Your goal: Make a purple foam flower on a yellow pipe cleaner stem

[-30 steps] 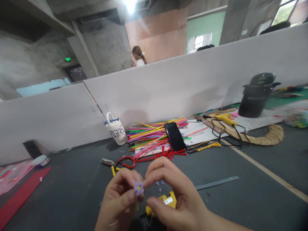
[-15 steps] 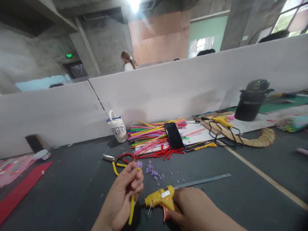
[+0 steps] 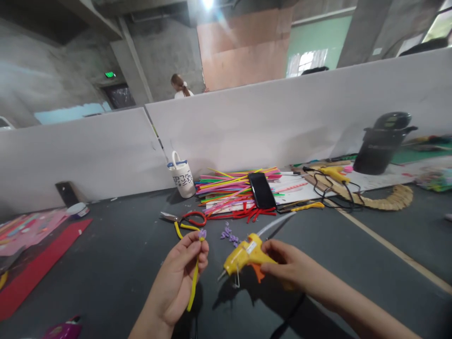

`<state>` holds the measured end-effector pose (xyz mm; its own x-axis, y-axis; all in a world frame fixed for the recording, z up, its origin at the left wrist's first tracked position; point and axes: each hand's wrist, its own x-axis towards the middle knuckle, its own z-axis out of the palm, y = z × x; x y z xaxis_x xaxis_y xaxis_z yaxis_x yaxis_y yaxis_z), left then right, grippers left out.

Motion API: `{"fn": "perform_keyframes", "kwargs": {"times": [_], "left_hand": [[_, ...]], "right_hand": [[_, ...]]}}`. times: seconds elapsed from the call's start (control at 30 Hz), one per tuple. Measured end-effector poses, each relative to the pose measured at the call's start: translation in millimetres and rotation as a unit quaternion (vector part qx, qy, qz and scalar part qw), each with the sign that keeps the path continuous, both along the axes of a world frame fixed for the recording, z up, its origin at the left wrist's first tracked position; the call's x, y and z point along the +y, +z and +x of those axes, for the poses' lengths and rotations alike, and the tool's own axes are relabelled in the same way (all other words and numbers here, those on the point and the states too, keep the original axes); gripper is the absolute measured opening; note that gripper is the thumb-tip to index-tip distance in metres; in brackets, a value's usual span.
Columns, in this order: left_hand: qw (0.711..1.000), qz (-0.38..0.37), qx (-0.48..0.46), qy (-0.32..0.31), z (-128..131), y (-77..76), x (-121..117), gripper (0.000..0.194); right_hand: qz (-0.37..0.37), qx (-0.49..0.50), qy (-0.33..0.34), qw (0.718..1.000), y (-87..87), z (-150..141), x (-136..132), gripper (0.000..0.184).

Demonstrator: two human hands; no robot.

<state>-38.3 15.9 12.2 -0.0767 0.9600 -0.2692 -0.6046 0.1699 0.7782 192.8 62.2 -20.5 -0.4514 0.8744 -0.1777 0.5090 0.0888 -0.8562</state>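
Observation:
My left hand [image 3: 180,273] pinches a yellow pipe-cleaner stem [image 3: 193,287] topped with a small purple flower [image 3: 202,233], held upright near the bottom centre. My right hand [image 3: 287,266] grips a yellow hot glue gun [image 3: 245,254] by its handle. The gun is lifted off the floor, and its nozzle points left and down, a short way right of the stem. Small purple bits [image 3: 228,234] lie on the dark floor just beyond the gun.
Red-handled scissors [image 3: 183,218], a pile of coloured pipe cleaners [image 3: 229,188], a black phone [image 3: 262,189] and a white mug-shaped bag [image 3: 181,176] lie by the white partition [image 3: 282,122]. A second glue gun [image 3: 334,173], cables and a black pot [image 3: 383,143] are at right. A person stands behind the partition.
My right hand left the flower, took hold of the glue gun and lifted it off the floor. My left hand kept the stem and moved slightly left.

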Motion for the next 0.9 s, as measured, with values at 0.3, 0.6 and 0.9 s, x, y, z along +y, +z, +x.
{"fn": "perform_keyframes", "kwargs": {"times": [0.3, 0.6, 0.9], "left_hand": [[0.997, -0.010, 0.034, -0.062, 9, 1.7, 6, 0.009], [0.984, 0.031, 0.022, -0.172, 42, 12.4, 14, 0.015], [0.981, 0.086, 0.016, -0.175, 52, 10.0, 24, 0.030]], "right_hand": [[-0.158, 0.308, -0.088, 0.934, 38.5, 6, 4, 0.022], [-0.125, 0.448, -0.064, 0.883, 53.8, -26, 8, 0.015], [-0.113, 0.455, 0.045, 0.882, 59.3, -29, 2, 0.023]]}}
